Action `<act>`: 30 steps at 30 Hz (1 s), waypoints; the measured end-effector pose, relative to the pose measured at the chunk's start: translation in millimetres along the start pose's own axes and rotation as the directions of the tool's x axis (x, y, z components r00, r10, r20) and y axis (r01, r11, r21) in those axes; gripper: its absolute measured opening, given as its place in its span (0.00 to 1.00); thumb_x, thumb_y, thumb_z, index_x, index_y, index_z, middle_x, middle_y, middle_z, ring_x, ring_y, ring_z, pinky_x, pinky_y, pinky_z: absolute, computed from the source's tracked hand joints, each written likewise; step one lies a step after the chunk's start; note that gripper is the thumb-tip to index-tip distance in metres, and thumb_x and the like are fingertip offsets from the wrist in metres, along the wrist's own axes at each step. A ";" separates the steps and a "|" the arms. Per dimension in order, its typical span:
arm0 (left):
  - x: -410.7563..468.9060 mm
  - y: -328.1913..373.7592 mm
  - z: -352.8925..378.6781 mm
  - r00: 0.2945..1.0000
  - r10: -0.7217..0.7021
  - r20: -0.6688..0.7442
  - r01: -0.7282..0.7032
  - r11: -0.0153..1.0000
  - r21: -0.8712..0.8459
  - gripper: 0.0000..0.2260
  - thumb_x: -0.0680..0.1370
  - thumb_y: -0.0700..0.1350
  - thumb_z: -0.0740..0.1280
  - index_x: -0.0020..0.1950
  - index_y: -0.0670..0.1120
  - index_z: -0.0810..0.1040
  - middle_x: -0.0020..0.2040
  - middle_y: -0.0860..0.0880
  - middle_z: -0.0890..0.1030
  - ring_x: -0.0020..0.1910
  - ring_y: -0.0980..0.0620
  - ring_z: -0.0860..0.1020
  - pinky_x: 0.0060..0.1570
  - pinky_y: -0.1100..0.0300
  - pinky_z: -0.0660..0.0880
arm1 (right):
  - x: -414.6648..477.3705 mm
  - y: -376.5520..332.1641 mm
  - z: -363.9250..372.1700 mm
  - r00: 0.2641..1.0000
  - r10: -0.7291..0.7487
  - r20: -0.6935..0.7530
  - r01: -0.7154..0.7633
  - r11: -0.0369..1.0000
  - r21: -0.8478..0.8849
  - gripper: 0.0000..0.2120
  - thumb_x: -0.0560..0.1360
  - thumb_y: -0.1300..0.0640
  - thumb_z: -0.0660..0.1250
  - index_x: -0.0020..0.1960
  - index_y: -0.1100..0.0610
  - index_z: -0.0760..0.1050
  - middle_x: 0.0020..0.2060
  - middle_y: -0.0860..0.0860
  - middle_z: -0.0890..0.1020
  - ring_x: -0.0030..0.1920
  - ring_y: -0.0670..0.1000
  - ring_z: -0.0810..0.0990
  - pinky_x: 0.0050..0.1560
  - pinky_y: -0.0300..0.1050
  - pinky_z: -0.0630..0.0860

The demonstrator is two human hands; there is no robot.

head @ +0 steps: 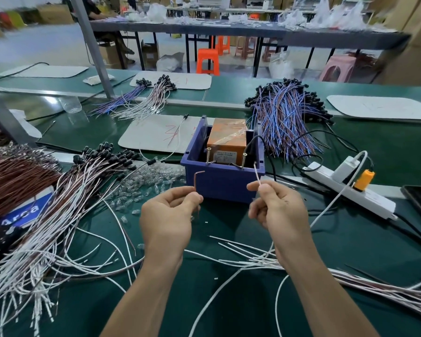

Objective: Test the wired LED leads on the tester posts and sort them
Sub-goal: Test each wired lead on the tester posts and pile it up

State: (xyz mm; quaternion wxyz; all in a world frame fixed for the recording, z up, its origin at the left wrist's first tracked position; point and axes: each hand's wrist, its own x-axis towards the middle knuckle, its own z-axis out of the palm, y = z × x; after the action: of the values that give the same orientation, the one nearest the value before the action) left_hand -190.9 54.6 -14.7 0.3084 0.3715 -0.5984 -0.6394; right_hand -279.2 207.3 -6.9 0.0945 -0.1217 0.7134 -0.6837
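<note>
My left hand (168, 220) pinches a brown lead (197, 177) whose bent tip points toward the left screw post (208, 155) of the tester. My right hand (277, 205) pinches a white lead (257, 173), its bare tip close to the right screw post (244, 160). Both posts stand on the front rim of a blue bin (219, 181) that holds an orange box (226, 139). Whether either tip touches its post I cannot tell. The LED end of the held pair is hidden behind my hands.
White and brown leads with black caps (88, 181) fan across the left. Blue and brown leads (287, 117) pile up behind the bin on the right. More white leads (301, 263) lie under my right forearm. A power strip (350, 188) sits right. Loose clear LEDs (141, 188) lie left of the bin.
</note>
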 end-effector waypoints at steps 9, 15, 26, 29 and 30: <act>10.3 21.0 4.4 0.973 0.219 -0.072 -0.169 0.891 0.422 0.06 0.71 0.54 0.76 0.35 0.63 0.84 0.30 0.66 0.81 0.33 0.67 0.80 0.33 0.64 0.73 | 6.9 5.4 1.2 0.999 -0.015 -0.044 0.013 0.999 -0.046 0.07 0.75 0.48 0.62 0.39 0.40 0.75 0.29 0.55 0.83 0.23 0.49 0.68 0.29 0.47 0.65; 20.9 29.7 11.5 0.965 0.256 -0.065 -0.194 0.853 0.484 0.08 0.71 0.54 0.74 0.32 0.61 0.82 0.29 0.69 0.80 0.35 0.71 0.78 0.32 0.71 0.68 | 8.8 7.5 1.7 1.000 -0.030 -0.010 0.030 0.999 -0.016 0.08 0.77 0.52 0.63 0.40 0.43 0.76 0.28 0.56 0.82 0.23 0.47 0.66 0.29 0.45 0.64; 36.0 28.0 17.7 0.962 0.267 -0.059 -0.204 0.844 0.496 0.08 0.72 0.53 0.74 0.32 0.59 0.82 0.28 0.66 0.80 0.28 0.63 0.79 0.31 0.65 0.74 | 10.0 11.4 0.2 0.999 -0.030 -0.025 0.029 0.999 -0.019 0.11 0.80 0.54 0.64 0.39 0.46 0.75 0.29 0.56 0.82 0.24 0.48 0.68 0.30 0.47 0.66; 39.8 29.3 18.3 0.962 0.267 -0.055 -0.204 0.838 0.506 0.10 0.72 0.54 0.75 0.31 0.59 0.81 0.28 0.66 0.80 0.28 0.62 0.79 0.33 0.64 0.74 | 10.4 11.7 -0.1 0.999 -0.031 -0.012 0.031 0.999 -0.033 0.12 0.81 0.56 0.64 0.40 0.45 0.76 0.29 0.56 0.82 0.23 0.48 0.68 0.29 0.46 0.65; 40.5 29.8 18.8 0.962 0.269 -0.052 -0.207 0.838 0.505 0.10 0.72 0.54 0.75 0.31 0.59 0.81 0.28 0.67 0.79 0.30 0.64 0.79 0.32 0.66 0.72 | 10.6 11.9 -0.1 0.999 -0.032 -0.009 0.031 0.999 -0.037 0.12 0.81 0.56 0.64 0.39 0.45 0.76 0.29 0.56 0.82 0.23 0.48 0.68 0.29 0.45 0.65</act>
State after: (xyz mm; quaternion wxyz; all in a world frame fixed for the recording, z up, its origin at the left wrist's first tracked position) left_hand -229.8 27.9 10.8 0.3156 0.3988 -0.7637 -0.3977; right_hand -289.8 204.6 -18.5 0.0779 -0.1312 0.7242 -0.6725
